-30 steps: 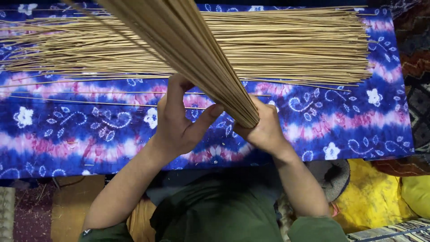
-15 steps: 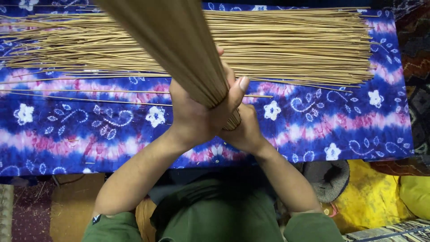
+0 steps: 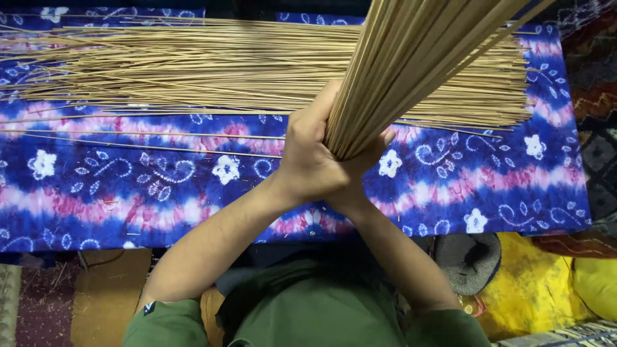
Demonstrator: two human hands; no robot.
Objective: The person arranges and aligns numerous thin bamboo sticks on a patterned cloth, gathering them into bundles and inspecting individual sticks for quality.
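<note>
Head view: the left hand (image 3: 308,160) and right hand (image 3: 360,173) are pressed together around the near end of a bundle of thin sticks (image 3: 411,58), which fans up and far-right, above the tie-dye cloth (image 3: 128,193). A slack squeeze could let sticks slide out onto the loose stick pile (image 3: 193,71) and mix with it.

Both forearms are stretched forward and converge; the left hand (image 3: 308,157) is wrapped over the right hand (image 3: 360,173), fingers curled tight.
</note>
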